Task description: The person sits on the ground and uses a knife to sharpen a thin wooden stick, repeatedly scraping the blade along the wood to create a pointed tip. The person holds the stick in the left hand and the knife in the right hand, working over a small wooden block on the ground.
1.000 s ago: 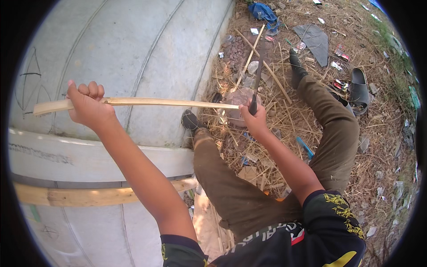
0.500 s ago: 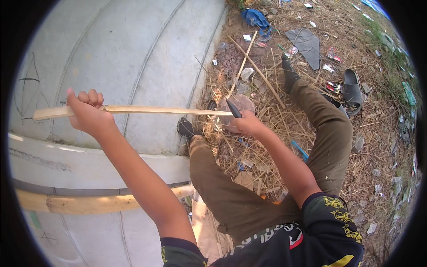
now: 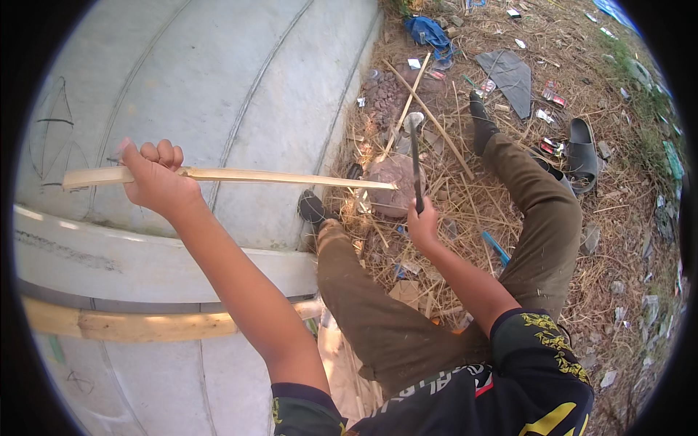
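Note:
A long, pale bamboo strip (image 3: 283, 177) stretches sideways before me. My left hand (image 3: 161, 178) grips it close to its left end, fingers wrapped round it. The strip's right end lies over or just above a reddish-brown stone (image 3: 391, 190); contact is hard to make out. In my right hand (image 3: 423, 221) is a knife with a dark, narrow blade (image 3: 416, 163), its fist closed on the handle. The blade points away from me, upright in the view, just right of the strip's end and apart from it.
A grey concrete wall (image 3: 196, 87) rises on the left, with a bamboo pole (image 3: 145, 327) beside it. Two thin sticks (image 3: 436, 120) cross beyond the stone. Straw and litter cover the ground around my legs. Dark slip-on shoes (image 3: 582, 156) lie at the right, a blue bag (image 3: 429, 33) far off.
My right hand has moved a little right and nearer me. The knife has swung from slanting left across the strip's end to pointing away, off the strip.

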A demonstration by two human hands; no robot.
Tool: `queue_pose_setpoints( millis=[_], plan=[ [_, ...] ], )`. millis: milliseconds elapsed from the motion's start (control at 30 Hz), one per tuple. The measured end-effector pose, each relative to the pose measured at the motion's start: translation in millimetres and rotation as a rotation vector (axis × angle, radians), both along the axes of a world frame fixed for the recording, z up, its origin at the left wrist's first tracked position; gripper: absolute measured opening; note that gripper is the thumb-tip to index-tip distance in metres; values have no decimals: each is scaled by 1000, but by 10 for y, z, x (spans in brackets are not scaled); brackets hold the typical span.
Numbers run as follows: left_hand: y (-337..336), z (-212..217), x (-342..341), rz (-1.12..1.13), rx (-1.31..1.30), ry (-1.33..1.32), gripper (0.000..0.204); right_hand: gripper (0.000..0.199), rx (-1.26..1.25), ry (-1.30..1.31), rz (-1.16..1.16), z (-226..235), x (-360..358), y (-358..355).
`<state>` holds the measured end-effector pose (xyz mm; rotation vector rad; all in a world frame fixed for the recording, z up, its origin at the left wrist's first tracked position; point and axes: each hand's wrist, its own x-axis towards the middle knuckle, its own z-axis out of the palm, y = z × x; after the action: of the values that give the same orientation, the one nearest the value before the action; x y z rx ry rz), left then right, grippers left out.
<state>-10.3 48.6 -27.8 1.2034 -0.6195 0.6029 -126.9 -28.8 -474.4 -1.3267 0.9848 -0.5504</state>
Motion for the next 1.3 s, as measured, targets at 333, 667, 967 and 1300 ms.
queue_pose_setpoints(
  millis=[333,667,967,1300],
  plan=[
    [-111,-29,-28,12,48,-42,48,23,-166,-45,150,947,-28,-593],
    [-559,26,-174,156,87,-35,49,32,-184,523,341,-917,-284,182],
    [-306,-66,7,242,114,-63,43,24,-171,-43,273,1177,-79,-361],
    [-480,23,-53,133,123,-54,47,24,-224,516,417,-625,-539,224]
  ],
)
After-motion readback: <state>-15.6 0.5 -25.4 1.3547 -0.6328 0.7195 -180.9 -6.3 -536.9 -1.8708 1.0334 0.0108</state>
